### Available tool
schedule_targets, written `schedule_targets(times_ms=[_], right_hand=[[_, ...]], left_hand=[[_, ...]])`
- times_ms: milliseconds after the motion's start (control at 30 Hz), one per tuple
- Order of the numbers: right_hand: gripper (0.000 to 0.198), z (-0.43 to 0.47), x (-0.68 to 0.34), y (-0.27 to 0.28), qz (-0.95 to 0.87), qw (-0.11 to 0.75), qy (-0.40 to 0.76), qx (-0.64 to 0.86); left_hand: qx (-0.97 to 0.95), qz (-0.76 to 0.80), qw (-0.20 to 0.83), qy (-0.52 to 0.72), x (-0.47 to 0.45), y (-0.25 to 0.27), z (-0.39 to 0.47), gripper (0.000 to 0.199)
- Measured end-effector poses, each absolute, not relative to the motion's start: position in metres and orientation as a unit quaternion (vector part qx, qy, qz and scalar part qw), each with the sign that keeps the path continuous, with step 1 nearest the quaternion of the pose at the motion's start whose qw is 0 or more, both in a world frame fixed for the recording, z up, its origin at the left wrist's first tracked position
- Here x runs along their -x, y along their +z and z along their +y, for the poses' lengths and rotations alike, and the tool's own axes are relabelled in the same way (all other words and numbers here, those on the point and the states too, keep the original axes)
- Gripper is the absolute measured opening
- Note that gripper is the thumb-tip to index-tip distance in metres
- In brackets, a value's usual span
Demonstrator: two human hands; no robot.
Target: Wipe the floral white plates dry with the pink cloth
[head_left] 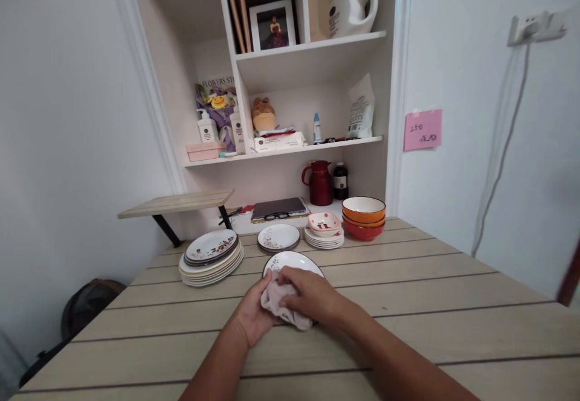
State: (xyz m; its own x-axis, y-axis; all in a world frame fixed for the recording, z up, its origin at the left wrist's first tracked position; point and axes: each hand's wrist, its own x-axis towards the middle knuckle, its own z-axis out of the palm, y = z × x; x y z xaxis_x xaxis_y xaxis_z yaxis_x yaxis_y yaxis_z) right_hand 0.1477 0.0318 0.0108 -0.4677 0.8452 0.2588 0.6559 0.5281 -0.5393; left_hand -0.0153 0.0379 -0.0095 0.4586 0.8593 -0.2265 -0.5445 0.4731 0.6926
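Observation:
A white plate (301,259) with a dark rim and a small printed pattern is in front of me, its near part hidden by my hands and a cloth. My left hand (254,311) grips its left edge, thumb up along the rim and fingers partly out of sight. In my right hand (313,292) a crumpled pale pink cloth (290,315) is bunched, pressed onto the plate's face. Just beyond lies a short stack of similar plates (278,237).
At left stands a taller plate stack (211,255); at right, small dishes (324,232) and orange and red bowls (364,217). A small raised wooden shelf (176,202) is at the table's back left. Behind, a white shelf unit (312,63) holds a red jug (321,183).

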Motion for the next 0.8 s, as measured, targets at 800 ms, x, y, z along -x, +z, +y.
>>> schedule_targets(times_ms=[800], right_hand=[[0.047, 0.046, -0.166, 0.011, -0.799, 0.224, 0.168, 0.533]], left_hand=[[-0.295, 0.285, 0.799, 0.440, 0.012, -0.010, 0.036, 0.046]])
